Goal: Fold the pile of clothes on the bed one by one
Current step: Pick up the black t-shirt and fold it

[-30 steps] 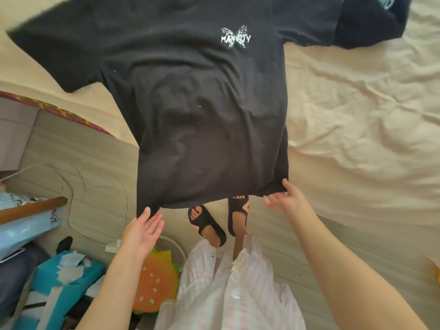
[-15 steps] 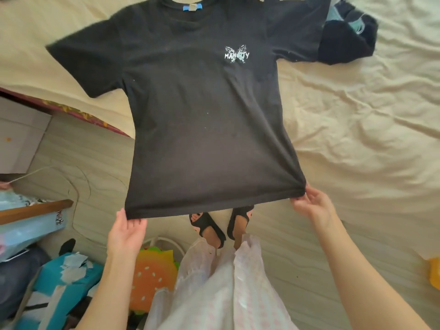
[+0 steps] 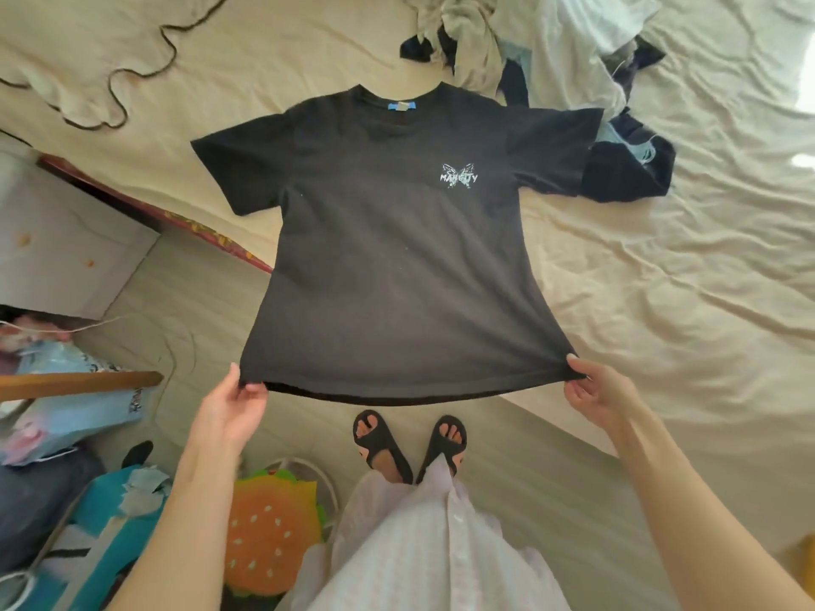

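Observation:
A black T-shirt [image 3: 397, 266] with a small white butterfly print lies spread face up on the cream bed sheet [image 3: 661, 280], its collar pointing away from me. Its hem hangs past the bed's near edge. My left hand [image 3: 231, 401] pinches the hem's left corner. My right hand [image 3: 597, 390] pinches the hem's right corner, and the hem is stretched taut between them. A pile of unfolded clothes [image 3: 529, 41], white, pale and dark, lies behind the shirt at the top of the bed.
A dark garment [image 3: 626, 169] lies under the shirt's right sleeve. A light cloth with dark trim [image 3: 88, 90] sits at the bed's far left. Below are my sandalled feet [image 3: 410, 443], a burger-shaped cushion [image 3: 269, 531], blue bags [image 3: 66, 416] and a wooden edge [image 3: 79, 381].
Both hands went from reaching for the hem to pinching its corners. The shirt has been drawn out flat and toward me, and the view has tilted up to show the clothes pile.

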